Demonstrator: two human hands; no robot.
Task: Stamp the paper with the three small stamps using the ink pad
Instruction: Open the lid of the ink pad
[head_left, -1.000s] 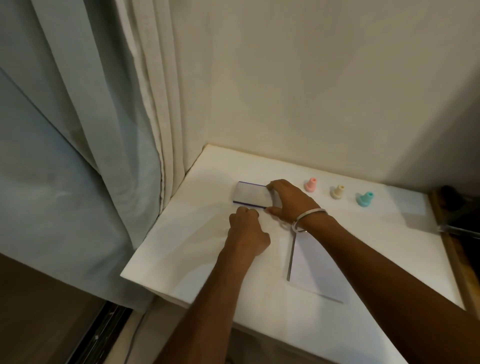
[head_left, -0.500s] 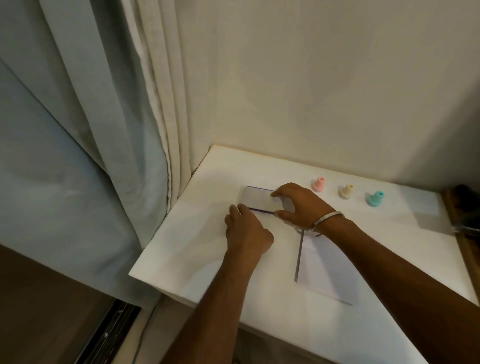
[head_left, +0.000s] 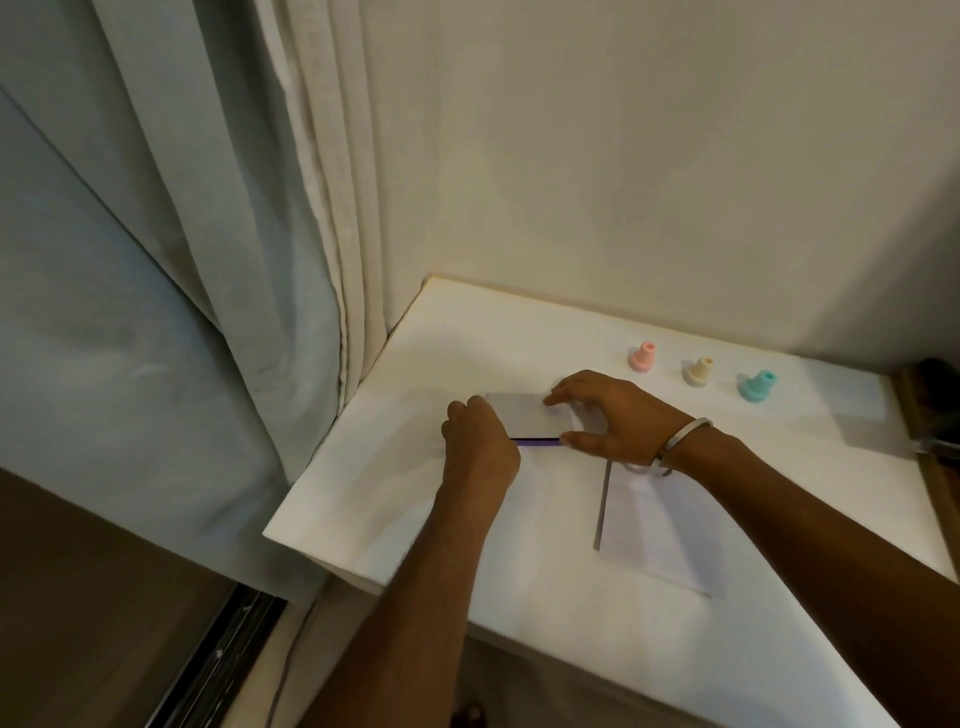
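Note:
A flat ink pad case with a grey lid and a purple front edge lies on the white table. My left hand grips its left end with curled fingers. My right hand, with a metal bangle at the wrist, pinches its right end between thumb and fingers. A white sheet of paper lies under my right forearm. Three small stamps stand in a row behind it: pink, cream and teal.
Pale curtains hang at the table's left edge, and a cream wall rises behind it. A wooden edge with a dark object borders the table at the far right. The floor lies below on the left.
My left hand has moved up from the pad's front edge to its left end. My right hand has stayed on the pad's right end, its fingers now arched over it.

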